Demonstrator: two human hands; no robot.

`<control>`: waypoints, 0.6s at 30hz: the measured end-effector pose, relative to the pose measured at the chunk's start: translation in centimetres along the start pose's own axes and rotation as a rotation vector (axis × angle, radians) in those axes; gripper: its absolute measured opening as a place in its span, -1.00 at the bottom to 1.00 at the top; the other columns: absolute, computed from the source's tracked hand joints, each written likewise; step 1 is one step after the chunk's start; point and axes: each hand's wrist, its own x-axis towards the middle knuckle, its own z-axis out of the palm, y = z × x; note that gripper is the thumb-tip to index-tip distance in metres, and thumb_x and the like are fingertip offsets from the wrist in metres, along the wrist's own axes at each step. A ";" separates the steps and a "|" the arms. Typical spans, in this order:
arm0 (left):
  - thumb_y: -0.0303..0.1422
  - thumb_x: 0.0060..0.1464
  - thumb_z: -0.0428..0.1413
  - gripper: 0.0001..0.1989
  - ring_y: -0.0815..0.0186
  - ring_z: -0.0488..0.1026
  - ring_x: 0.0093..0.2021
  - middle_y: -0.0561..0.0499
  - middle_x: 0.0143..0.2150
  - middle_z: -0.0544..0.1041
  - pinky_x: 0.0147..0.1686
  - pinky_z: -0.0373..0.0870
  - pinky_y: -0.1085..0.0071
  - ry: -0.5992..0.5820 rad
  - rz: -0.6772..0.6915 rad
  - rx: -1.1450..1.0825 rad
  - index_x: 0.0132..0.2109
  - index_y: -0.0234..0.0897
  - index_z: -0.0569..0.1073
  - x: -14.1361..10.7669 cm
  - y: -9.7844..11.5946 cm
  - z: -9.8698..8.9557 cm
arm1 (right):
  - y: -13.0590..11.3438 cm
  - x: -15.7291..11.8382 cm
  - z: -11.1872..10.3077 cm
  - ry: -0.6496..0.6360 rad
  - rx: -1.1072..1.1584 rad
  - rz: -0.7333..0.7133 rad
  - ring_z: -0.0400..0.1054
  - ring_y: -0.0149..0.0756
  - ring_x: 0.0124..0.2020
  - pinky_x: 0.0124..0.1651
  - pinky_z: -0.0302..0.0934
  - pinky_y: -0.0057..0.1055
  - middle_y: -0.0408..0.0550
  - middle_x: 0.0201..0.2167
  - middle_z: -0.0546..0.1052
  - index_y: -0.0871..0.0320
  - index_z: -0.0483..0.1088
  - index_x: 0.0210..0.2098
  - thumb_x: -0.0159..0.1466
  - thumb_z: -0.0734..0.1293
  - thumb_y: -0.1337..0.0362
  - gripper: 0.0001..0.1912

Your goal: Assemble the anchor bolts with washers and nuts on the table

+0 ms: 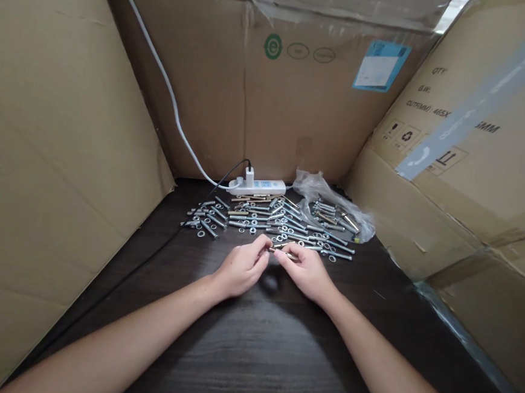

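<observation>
My left hand [246, 267] and my right hand [305, 271] meet over the dark table, just in front of a spread of metal bolts. A brass-coloured bolt [290, 256] lies in the closed fingers of my right hand. The thumb and forefinger of my left hand are pinched at the bolt's left end; whatever small part they grip there is hidden by the fingertips. Behind the hands lie several silver bolts [294, 223], with nuts and washers [253, 231] among them.
A white power strip [263, 188] with a plugged-in charger [249, 176] stands behind the bolts. To its right, a clear plastic bag [312, 191] holds more bolts. Cardboard walls [199, 82] enclose the table on three sides. A black cable [148, 257] crosses the left side.
</observation>
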 end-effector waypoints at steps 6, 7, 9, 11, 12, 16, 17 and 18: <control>-0.32 0.27 -0.21 -0.81 0.41 0.31 -0.42 0.11 -0.37 0.38 -0.35 0.19 0.49 0.016 0.006 -0.006 -0.12 -0.20 0.26 0.0 -0.4 0.2 | 0.0 0.0 -0.1 0.032 0.014 -0.064 0.39 -0.28 -0.29 -0.22 0.25 -0.39 -0.05 -0.29 0.52 0.17 0.45 -0.25 0.24 0.25 0.15 -0.76; -0.32 0.27 -0.21 -0.81 0.42 0.31 -0.42 0.11 -0.37 0.38 -0.34 0.19 0.49 0.017 0.007 -0.012 -0.12 -0.20 0.27 0.0 -0.4 0.2 | 0.0 0.0 -0.1 0.037 0.036 -0.070 0.40 -0.26 -0.24 -0.18 0.26 -0.37 -0.04 -0.25 0.53 0.17 0.46 -0.24 0.23 0.26 0.16 -0.76; -0.31 0.27 -0.20 -0.81 0.42 0.32 -0.40 0.11 -0.35 0.39 -0.33 0.20 0.49 0.026 0.008 -0.023 -0.12 -0.20 0.27 0.0 -0.4 0.2 | -0.1 0.0 -0.1 0.041 0.083 -0.071 0.41 -0.22 -0.18 -0.12 0.27 -0.34 -0.02 -0.22 0.54 0.16 0.47 -0.22 0.22 0.27 0.17 -0.76; -0.31 0.27 -0.19 -0.82 0.42 0.32 -0.40 0.11 -0.35 0.39 -0.33 0.21 0.50 0.038 0.009 -0.035 -0.11 -0.20 0.27 0.0 -0.4 0.1 | -0.2 0.1 -0.1 0.042 0.126 -0.066 0.41 -0.20 -0.15 -0.07 0.27 -0.31 -0.01 -0.21 0.54 0.16 0.49 -0.22 0.21 0.28 0.18 -0.76; -0.31 0.26 -0.18 -0.82 0.42 0.32 -0.40 0.11 -0.35 0.39 -0.33 0.21 0.50 0.048 0.009 -0.043 -0.11 -0.21 0.27 0.0 -0.3 0.1 | -0.3 0.1 -0.1 0.043 0.149 -0.065 0.41 -0.20 -0.14 -0.06 0.27 -0.29 0.00 -0.20 0.54 0.16 0.49 -0.21 0.21 0.28 0.18 -0.75; -0.33 0.24 -0.14 -0.82 0.44 0.29 -0.43 0.11 -0.36 0.38 -0.37 0.21 0.52 0.079 0.037 -0.093 -0.08 -0.21 0.29 0.1 -0.1 0.2 | -0.6 0.1 0.0 0.057 0.242 -0.054 0.40 -0.21 -0.14 -0.05 0.26 -0.30 -0.03 -0.24 0.55 0.14 0.50 -0.20 0.20 0.30 0.18 -0.75; -0.34 0.24 -0.13 -0.82 0.44 0.29 -0.43 0.11 -0.37 0.38 -0.37 0.21 0.52 0.077 0.055 -0.109 -0.07 -0.21 0.29 0.0 -0.1 0.2 | -0.7 0.1 0.0 0.056 0.263 -0.041 0.41 -0.23 -0.17 -0.09 0.27 -0.32 -0.04 -0.30 0.54 0.14 0.50 -0.20 0.19 0.30 0.17 -0.74; -0.35 0.23 -0.12 -0.82 0.44 0.29 -0.43 0.11 -0.37 0.38 -0.37 0.21 0.53 0.071 0.073 -0.124 -0.07 -0.21 0.30 0.0 0.0 0.2 | -0.7 0.1 0.0 0.048 0.284 -0.018 0.41 -0.26 -0.24 -0.17 0.28 -0.36 -0.07 -0.39 0.53 0.15 0.50 -0.20 0.19 0.31 0.16 -0.74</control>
